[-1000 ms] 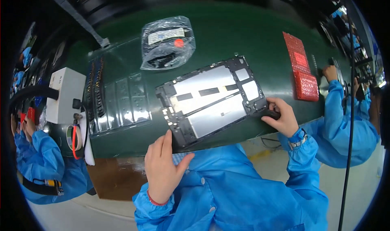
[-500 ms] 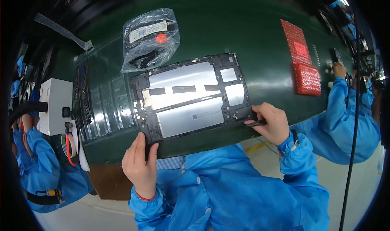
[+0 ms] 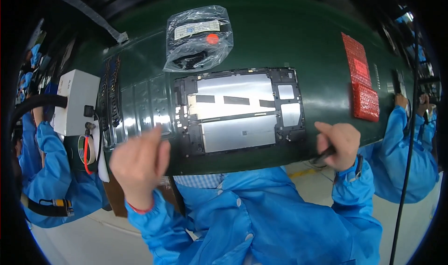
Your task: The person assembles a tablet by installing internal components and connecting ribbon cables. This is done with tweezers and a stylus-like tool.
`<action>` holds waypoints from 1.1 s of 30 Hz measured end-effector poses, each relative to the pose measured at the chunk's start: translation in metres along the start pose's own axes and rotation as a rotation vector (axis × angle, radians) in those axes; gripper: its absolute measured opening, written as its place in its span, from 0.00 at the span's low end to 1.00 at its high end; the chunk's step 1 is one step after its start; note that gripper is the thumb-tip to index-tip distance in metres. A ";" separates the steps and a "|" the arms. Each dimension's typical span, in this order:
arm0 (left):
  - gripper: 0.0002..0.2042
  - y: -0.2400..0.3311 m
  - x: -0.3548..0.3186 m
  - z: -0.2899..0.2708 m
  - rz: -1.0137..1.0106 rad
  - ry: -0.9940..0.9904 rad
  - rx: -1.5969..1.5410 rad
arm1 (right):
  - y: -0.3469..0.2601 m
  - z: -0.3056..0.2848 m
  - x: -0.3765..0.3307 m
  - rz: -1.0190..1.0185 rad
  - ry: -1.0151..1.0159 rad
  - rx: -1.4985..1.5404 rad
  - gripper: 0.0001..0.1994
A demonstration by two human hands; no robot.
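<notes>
A flat tablet-like frame (image 3: 238,111) with a black rim and silver plates lies level on the green mat (image 3: 289,36) in front of me. My left hand (image 3: 137,164) hovers at the mat's near edge, left of the frame and clear of it, blurred, fingers loosely apart and empty. My right hand (image 3: 338,143) rests just off the frame's near right corner, curled around a thin dark tool (image 3: 324,155) that points down and left.
A clear plastic bag (image 3: 198,38) with dark parts and a red dot lies behind the frame. A clear ribbed tray (image 3: 140,111) sits to its left, beside a white box (image 3: 77,101). Red sheets (image 3: 361,85) lie at right. Co-workers in blue sleeves (image 3: 406,143) stand on both sides.
The frame went from tilted and held at both ends to lying level on the mat. My left hand let go and pulled back left; my right hand slid off the corner.
</notes>
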State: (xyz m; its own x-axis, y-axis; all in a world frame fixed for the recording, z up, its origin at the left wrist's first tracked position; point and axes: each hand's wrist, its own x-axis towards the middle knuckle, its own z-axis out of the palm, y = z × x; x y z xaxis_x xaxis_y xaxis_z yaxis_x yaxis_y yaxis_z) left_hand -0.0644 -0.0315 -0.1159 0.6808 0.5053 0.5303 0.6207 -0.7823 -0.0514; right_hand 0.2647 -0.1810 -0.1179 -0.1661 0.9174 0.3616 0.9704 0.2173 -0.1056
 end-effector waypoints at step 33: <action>0.09 -0.049 0.085 0.108 -0.063 0.248 -0.315 | -0.024 0.119 0.179 0.213 0.116 0.561 0.10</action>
State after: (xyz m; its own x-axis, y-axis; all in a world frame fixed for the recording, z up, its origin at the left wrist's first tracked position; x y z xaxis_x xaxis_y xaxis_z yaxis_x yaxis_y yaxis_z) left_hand 0.0050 0.0893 -0.1597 0.5065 0.4829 0.7143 0.4828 -0.8452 0.2291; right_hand 0.1907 0.0172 -0.1605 0.0725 0.9248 0.3735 0.7346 0.2038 -0.6471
